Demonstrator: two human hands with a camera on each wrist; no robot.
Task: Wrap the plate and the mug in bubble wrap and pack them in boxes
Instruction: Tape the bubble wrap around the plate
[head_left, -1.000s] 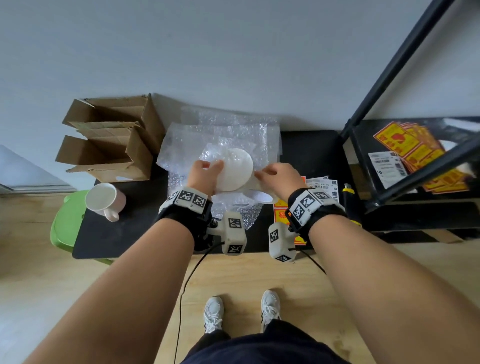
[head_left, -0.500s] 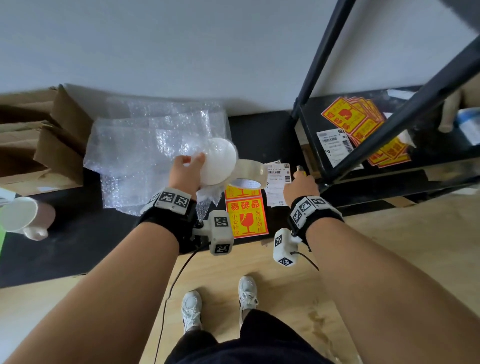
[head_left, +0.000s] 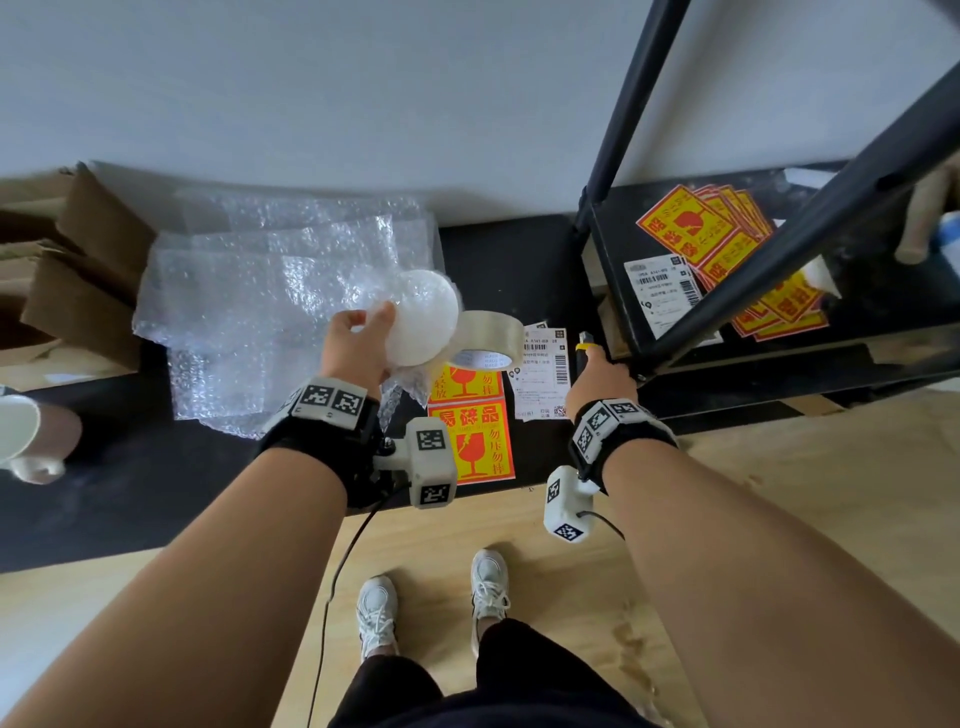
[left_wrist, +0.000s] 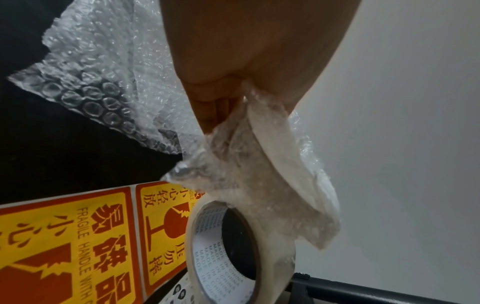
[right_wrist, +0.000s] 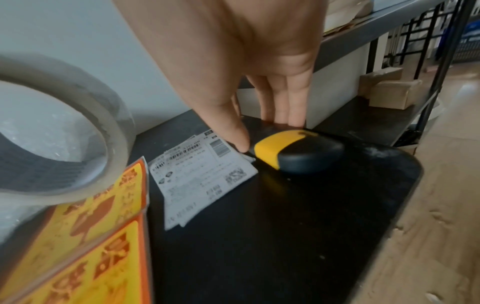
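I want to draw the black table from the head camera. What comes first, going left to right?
White mug → brown cardboard boxes → clear bubble wrap sheets → bubble-wrapped white plate → clear tape roll → white shipping labels → yellow-and-black utility knife.

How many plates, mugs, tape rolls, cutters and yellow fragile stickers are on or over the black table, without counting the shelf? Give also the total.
Wrapped plate: 1
Mug: 1
Tape roll: 1
Cutter: 1
Yellow fragile stickers: 2
Total: 6
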